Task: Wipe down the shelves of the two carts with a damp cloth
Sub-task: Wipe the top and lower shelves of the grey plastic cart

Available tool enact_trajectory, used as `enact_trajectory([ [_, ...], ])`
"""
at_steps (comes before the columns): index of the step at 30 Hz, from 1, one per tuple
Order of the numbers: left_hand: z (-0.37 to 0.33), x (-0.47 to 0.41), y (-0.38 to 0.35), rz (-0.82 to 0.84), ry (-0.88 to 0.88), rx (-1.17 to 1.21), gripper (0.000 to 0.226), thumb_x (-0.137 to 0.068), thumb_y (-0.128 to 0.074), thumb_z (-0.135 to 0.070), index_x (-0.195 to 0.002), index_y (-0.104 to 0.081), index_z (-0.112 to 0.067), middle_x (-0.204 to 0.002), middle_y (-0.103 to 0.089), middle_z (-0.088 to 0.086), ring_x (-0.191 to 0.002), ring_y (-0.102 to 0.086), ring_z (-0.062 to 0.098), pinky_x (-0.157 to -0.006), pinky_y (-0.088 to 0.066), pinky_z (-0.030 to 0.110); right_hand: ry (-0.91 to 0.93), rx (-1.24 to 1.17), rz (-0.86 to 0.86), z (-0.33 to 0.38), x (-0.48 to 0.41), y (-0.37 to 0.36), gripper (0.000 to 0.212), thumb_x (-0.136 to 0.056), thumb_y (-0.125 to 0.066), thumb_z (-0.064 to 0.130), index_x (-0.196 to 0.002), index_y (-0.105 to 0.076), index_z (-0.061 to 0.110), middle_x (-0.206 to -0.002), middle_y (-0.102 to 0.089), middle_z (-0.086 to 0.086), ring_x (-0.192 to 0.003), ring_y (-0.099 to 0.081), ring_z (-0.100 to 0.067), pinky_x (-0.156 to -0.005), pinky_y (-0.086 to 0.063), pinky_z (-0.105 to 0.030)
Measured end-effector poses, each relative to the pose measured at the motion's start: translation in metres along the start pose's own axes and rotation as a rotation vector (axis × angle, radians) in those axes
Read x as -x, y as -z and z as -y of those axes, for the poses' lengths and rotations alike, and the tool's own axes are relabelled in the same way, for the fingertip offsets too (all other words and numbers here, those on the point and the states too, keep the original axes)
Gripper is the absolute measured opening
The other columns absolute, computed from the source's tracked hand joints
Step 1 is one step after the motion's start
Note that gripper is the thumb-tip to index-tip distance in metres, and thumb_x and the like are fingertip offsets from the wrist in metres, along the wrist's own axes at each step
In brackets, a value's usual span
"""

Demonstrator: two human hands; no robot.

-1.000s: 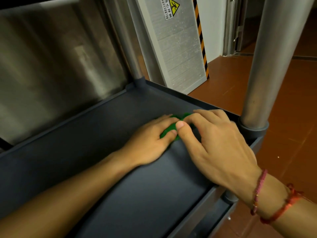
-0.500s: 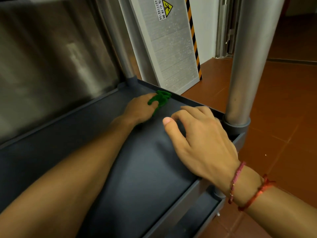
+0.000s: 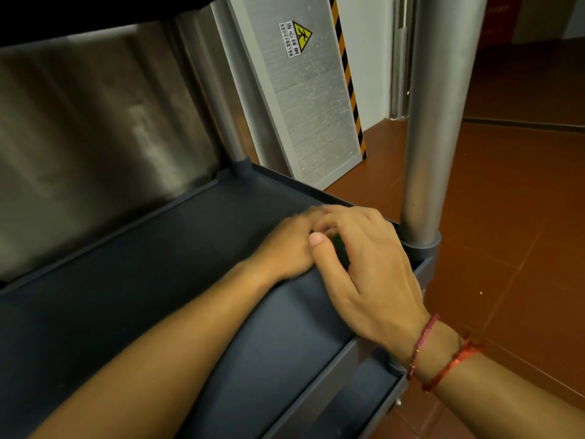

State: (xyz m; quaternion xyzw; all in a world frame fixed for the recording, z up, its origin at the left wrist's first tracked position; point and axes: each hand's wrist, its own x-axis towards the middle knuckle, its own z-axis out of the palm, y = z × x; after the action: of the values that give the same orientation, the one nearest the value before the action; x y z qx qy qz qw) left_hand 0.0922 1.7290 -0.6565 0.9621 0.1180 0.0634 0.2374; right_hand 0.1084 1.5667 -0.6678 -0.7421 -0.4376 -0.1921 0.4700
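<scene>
Green cloth (image 3: 338,241) between left hand (image 3: 285,247) and right hand (image 3: 375,274) on shelf (image 3: 158,296); right fingers (image 3: 351,218) loose, left's unclear

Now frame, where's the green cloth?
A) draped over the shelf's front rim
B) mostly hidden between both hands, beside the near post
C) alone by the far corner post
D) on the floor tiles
B: only a sliver of the green cloth shows, between the left hand and the right hand, which meet on the dark shelf beside the near post.
</scene>
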Motion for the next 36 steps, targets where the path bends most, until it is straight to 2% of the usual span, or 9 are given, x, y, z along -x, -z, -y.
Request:
enact_trajectory([
  [3,0.010,-0.012,0.002,-0.045,0.009,-0.027,0.048,-0.095,-0.046,-0.044,-0.141,-0.048,-0.034,-0.146,-0.050,-0.010,-0.132,-0.048,0.014,-0.110,-0.039,0.038,0.043,-0.041,-0.031,-0.001,0.004,0.003,0.019,-0.097,-0.052,0.028,-0.092,-0.066,0.016,-0.104,-0.066,0.005,-0.104,-0.058,-0.017,-0.092,-0.041,-0.037],
  [7,0.015,-0.021,-0.002,-0.128,0.079,-0.046,0.047,-0.102,-0.045,-0.036,-0.148,-0.042,-0.026,-0.155,-0.041,-0.004,-0.142,-0.037,0.018,-0.118,-0.026,0.030,0.048,-0.003,0.020,-0.009,0.031,0.020,0.022,-0.099,-0.049,0.029,-0.100,-0.068,0.016,-0.118,-0.064,0.002,-0.118,-0.055,-0.017,-0.101,-0.040,-0.037],
  [10,0.017,-0.024,-0.002,-0.121,0.095,-0.040,0.047,-0.103,-0.044,-0.036,-0.149,-0.040,-0.026,-0.157,-0.037,-0.003,-0.144,-0.034,0.018,-0.116,-0.023,0.027,-0.007,0.137,0.107,-0.021,0.061,0.032,0.039,-0.104,-0.037,0.040,-0.124,-0.064,0.020,-0.145,-0.050,0.002,-0.140,-0.039,-0.014,-0.117,-0.028,-0.041],
  [14,0.013,-0.022,-0.003,-0.108,0.086,-0.037,0.047,-0.103,-0.045,-0.034,-0.149,-0.041,-0.026,-0.158,-0.035,-0.004,-0.144,-0.032,0.017,-0.115,-0.021,0.025,-0.053,0.226,0.182,-0.026,0.075,0.027,0.063,-0.106,-0.018,0.051,-0.154,-0.033,0.014,-0.165,-0.020,0.000,-0.154,-0.012,-0.016,-0.123,-0.008,-0.040],
  [20,-0.019,0.018,-0.020,-0.014,-0.192,-0.064,0.045,-0.101,-0.051,-0.025,-0.147,-0.046,-0.025,-0.154,-0.042,-0.005,-0.145,-0.031,0.009,-0.117,-0.021,0.022,-0.045,0.235,0.172,-0.025,0.077,0.022,0.067,-0.106,-0.016,0.049,-0.158,-0.009,0.007,-0.168,-0.004,-0.006,-0.155,-0.004,-0.020,-0.124,-0.004,-0.038],
  [27,-0.040,0.059,-0.022,0.181,-0.416,-0.061,0.048,-0.104,-0.045,-0.026,-0.152,-0.038,-0.026,-0.158,-0.033,-0.013,-0.147,-0.019,-0.002,-0.119,-0.009,0.015,-0.044,0.229,0.160,-0.021,0.078,0.022,0.066,-0.105,-0.020,0.043,-0.157,-0.007,0.004,-0.168,-0.001,-0.008,-0.155,-0.003,-0.021,-0.123,-0.007,-0.040],
  [30,-0.023,0.041,-0.014,0.098,-0.306,-0.099,0.047,-0.103,-0.047,-0.026,-0.149,-0.041,-0.021,-0.156,-0.039,-0.005,-0.145,-0.029,0.007,-0.116,-0.014,0.016,-0.051,0.249,0.193,-0.021,0.078,0.023,0.067,-0.105,-0.016,0.047,-0.158,-0.005,0.006,-0.168,0.001,-0.006,-0.155,0.000,-0.020,-0.124,-0.003,-0.037],
  [33,0.022,0.020,0.008,-0.075,0.026,-0.061,0.045,-0.103,-0.048,-0.027,-0.147,-0.045,-0.019,-0.153,-0.044,0.003,-0.141,-0.040,0.022,-0.114,-0.025,0.024,-0.051,0.267,0.210,-0.021,0.078,0.025,0.067,-0.105,-0.016,0.048,-0.158,-0.004,0.009,-0.167,0.001,-0.005,-0.154,0.003,-0.018,-0.124,0.001,-0.033],
  [36,0.052,0.019,0.021,-0.103,0.273,-0.089,0.049,-0.104,-0.042,-0.039,-0.151,-0.038,-0.026,-0.157,-0.038,-0.001,-0.142,-0.036,0.022,-0.119,-0.026,0.036,-0.057,0.264,0.212,-0.021,0.077,0.024,0.067,-0.104,-0.016,0.048,-0.158,-0.004,0.011,-0.167,-0.001,-0.004,-0.154,0.004,-0.016,-0.124,0.002,-0.032],
])
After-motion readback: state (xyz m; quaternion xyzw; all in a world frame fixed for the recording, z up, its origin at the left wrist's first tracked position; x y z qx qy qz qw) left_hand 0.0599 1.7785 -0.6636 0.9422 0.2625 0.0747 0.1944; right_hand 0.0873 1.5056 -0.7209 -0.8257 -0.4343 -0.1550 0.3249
